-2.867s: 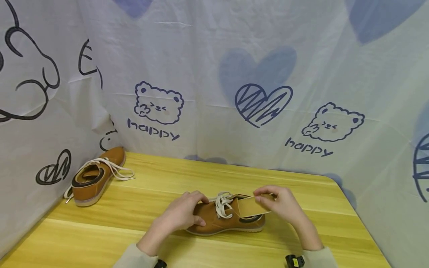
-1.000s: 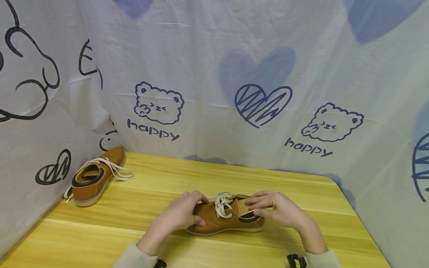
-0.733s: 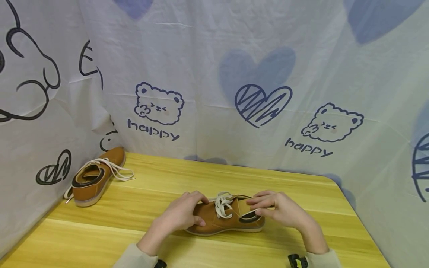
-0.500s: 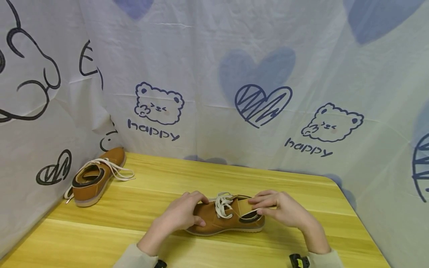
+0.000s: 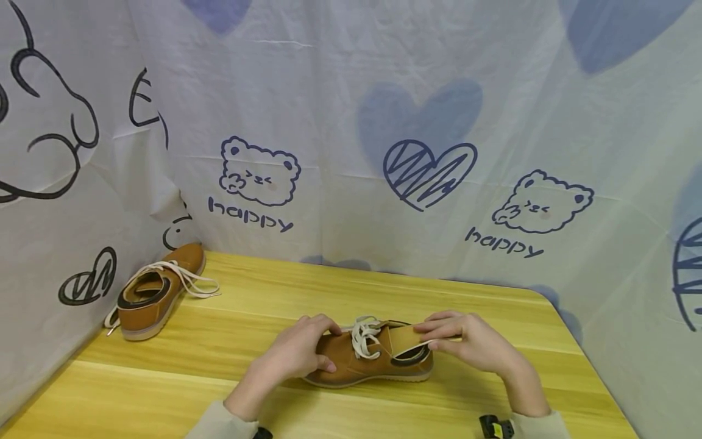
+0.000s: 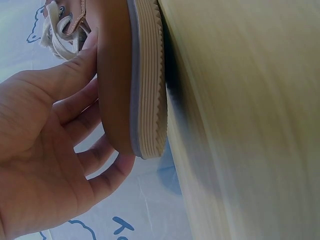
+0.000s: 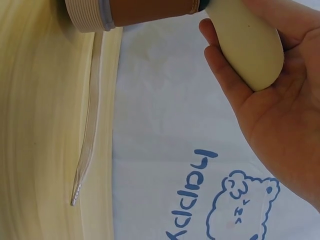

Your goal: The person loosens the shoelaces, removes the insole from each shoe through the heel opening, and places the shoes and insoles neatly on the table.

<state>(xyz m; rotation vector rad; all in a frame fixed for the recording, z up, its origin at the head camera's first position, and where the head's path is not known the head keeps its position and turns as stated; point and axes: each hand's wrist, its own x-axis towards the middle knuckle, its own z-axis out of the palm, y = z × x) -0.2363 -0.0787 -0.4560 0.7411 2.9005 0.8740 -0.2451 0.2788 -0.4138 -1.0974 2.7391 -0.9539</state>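
A brown lace-up shoe (image 5: 359, 366) with white laces (image 5: 364, 336) rests on the table, toe to the left. My left hand (image 5: 296, 346) grips its toe; in the left wrist view the thumb lies along the upper and the fingers wrap round the far side (image 6: 115, 85). With my right hand (image 5: 471, 342) I hold a tan insole (image 5: 404, 338) between thumb and fingers at the shoe's opening. Its front part is hidden inside the shoe, while the pale rounded heel end of the insole (image 7: 252, 47) sticks out against my palm in the right wrist view.
A second brown shoe (image 5: 145, 317) stands at the table's far left, its white laces loose. Light wood-grain table (image 5: 263, 274) lies under everything. Printed white cloth (image 5: 329, 122) hangs behind and at the left. A loose lace end (image 7: 90, 120) trails on the table in the right wrist view.
My right hand first went left along the insole and now sits further right at the heel, with the fingers less far over the opening. The left hand and shoe stay in place.
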